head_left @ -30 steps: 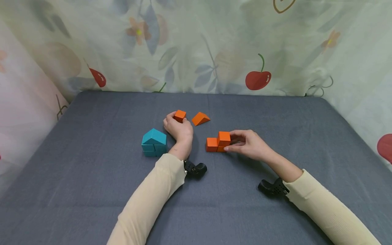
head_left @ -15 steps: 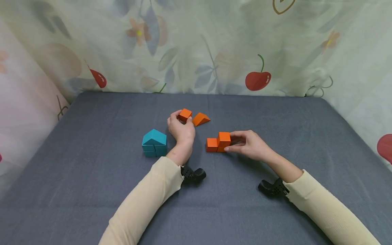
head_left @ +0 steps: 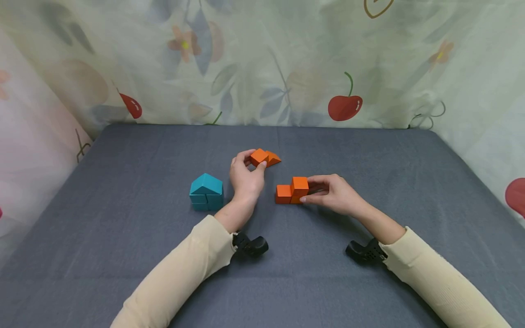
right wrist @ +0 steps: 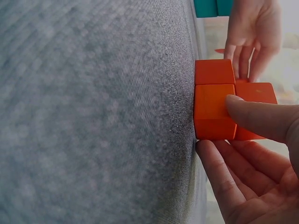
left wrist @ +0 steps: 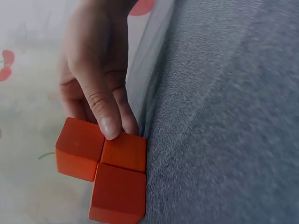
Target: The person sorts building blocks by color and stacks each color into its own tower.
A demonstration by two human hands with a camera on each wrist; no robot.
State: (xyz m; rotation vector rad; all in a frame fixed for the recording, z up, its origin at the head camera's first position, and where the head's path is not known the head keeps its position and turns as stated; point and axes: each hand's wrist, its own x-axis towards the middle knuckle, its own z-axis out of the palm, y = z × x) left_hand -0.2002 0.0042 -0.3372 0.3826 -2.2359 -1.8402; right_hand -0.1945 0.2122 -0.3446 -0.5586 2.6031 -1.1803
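My left hand pinches an orange toy cube between thumb and fingers, at the back middle of the table. Right behind the cube and partly covered by it is an orange triangular block. My right hand holds a small stack from its right side, thumb in front and fingers behind. The stack has two orange blocks side by side, the left one bare on top and the right one bearing an upper orange cube. In the left wrist view, the right thumb touches these blocks.
A teal block house with a triangular roof stands left of my left forearm. Grey cloth covers the table. A patterned curtain hangs behind the far edge. Black wrist cameras jut out below both hands.
The left hand has carried the orange cube to the right, so that it now overlaps the triangular block in view. The right hand and the stack have stayed in place.
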